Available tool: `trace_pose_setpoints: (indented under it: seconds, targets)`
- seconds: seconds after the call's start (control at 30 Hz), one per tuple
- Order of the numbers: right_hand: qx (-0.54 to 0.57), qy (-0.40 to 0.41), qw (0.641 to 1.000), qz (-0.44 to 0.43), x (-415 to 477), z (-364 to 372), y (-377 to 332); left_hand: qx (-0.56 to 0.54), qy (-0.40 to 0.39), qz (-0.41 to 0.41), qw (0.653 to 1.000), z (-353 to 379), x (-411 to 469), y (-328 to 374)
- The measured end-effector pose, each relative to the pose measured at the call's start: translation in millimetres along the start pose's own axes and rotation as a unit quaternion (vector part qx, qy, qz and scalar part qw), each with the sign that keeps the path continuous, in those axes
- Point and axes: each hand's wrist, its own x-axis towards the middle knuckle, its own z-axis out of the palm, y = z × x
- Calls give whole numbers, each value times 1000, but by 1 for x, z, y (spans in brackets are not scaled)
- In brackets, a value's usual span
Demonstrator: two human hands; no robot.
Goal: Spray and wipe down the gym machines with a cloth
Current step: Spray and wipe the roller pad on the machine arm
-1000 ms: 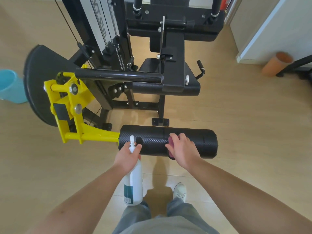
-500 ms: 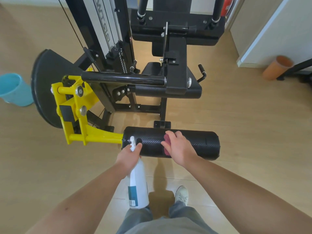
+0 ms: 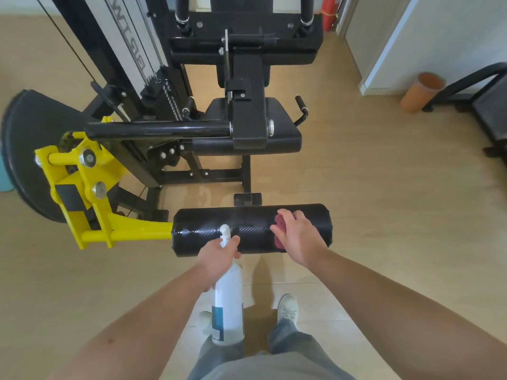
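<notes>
A black roller pad [image 3: 208, 234] of the leg machine lies across the lower middle, fixed to a yellow arm [image 3: 131, 231]. My left hand [image 3: 219, 256] grips the neck of a white spray bottle [image 3: 229, 300], its nozzle pointing at the pad. My right hand [image 3: 297, 237] presses a dark red cloth [image 3: 280, 223] flat onto the right part of the pad; most of the cloth is hidden under the palm.
The black seat [image 3: 285, 130] and frame of the machine stand beyond the pad, with a weight stack [image 3: 153, 58] to the left. An orange tube [image 3: 419, 91] and another black machine [image 3: 488, 105] are at the right. Wooden floor lies around.
My right hand has slid the cloth to the right along the pad. The left hand with the bottle stays near the pad's left half, and the view has moved closer.
</notes>
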Motion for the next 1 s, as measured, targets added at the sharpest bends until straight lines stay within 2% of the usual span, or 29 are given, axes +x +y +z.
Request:
trace_pose_setpoints:
  seconds: [0.13,0.3,0.47,0.73,1.0]
  targets:
    - [17,9,1000,21,-3,-8,21,58,2,25,998,24,-6,21]
    - [26,27,999,37,-5,-19,50,28,-20,16,999,52,-2,34]
    - [44,35,997,49,0,-27,74,59,-35,48,997,77,-7,52]
    - [43,27,997,64,-5,-38,115,106,-72,43,991,124,-13,74]
    - [48,39,996,60,-10,-45,146,85,-100,40,991,165,-14,84]
